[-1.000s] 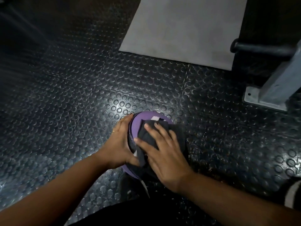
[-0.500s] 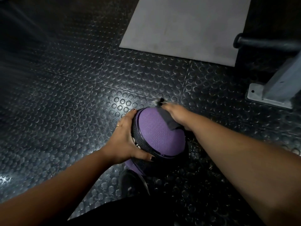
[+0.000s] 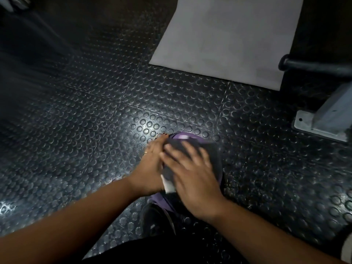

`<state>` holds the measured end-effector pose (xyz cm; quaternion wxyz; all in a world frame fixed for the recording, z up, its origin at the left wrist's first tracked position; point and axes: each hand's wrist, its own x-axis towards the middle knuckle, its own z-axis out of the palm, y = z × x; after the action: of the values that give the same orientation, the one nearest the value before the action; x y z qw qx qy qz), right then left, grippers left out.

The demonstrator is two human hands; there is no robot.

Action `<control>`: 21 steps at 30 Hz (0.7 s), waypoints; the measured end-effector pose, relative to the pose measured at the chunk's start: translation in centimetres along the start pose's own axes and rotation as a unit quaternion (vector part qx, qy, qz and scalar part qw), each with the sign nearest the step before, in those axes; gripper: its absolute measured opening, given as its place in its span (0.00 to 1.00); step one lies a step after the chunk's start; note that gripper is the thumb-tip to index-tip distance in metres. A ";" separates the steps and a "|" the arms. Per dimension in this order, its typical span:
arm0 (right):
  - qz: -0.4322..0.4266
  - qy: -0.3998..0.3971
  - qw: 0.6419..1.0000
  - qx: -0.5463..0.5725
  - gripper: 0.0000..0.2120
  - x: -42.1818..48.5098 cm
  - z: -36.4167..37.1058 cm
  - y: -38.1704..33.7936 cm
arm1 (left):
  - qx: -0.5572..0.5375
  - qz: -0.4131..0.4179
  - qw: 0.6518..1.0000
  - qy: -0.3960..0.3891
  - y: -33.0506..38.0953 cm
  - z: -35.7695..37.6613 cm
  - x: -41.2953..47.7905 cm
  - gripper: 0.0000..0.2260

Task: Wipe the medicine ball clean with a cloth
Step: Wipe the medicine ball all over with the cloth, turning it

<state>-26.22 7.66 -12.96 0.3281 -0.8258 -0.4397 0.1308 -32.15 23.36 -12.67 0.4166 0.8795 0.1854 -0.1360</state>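
Observation:
A purple and black medicine ball [image 3: 183, 137] rests on the studded rubber floor, mostly hidden under a dark grey cloth [image 3: 214, 156] and my hands. My right hand [image 3: 192, 173] lies flat on top with spread fingers, pressing the cloth onto the ball; it is blurred. My left hand [image 3: 151, 164] cups the ball's left side, fingers curved round it, a ring on one finger. A white corner of the cloth [image 3: 168, 184] shows between my hands.
A grey mat [image 3: 228, 35] lies on the floor beyond the ball. A grey metal post on a bolted base plate [image 3: 320, 122] stands at the right, with a black bar [image 3: 312, 65] above it. My shoe [image 3: 158, 220] sits just below the ball.
My right hand has come back from the ball's far side to its top, drawing the cloth over the purple face that showed half a second ago. My left hand stays on the ball's left side.

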 end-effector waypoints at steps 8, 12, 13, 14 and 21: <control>0.035 -0.119 0.991 -0.043 0.22 9.6 0.7 1.3 | -0.029 -0.011 0.999 -0.011 0.1 -0.3 0.9 0.46; 0.231 -0.211 0.948 0.053 0.24 12.4 -0.5 5.1 | 0.006 -0.050 0.999 -0.004 0.5 -0.3 -0.2 0.68; 0.286 -0.246 0.921 0.096 0.24 12.6 -0.9 6.0 | 0.015 -0.041 0.999 -0.012 0.5 -0.4 -0.5 0.68; 0.328 -0.269 0.897 0.128 0.26 12.4 -1.1 6.7 | 0.023 -0.033 0.999 -0.020 0.4 -0.5 -0.6 0.68; 0.220 -0.118 0.968 -0.027 0.29 7.5 0.0 3.4 | 0.024 -0.047 0.998 -0.041 -0.2 -1.2 -1.1 0.69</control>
<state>-19.69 12.44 -14.62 0.2149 -0.8892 -0.2866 0.2845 -33.15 24.13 -11.63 0.3953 0.8734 0.2063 -0.1961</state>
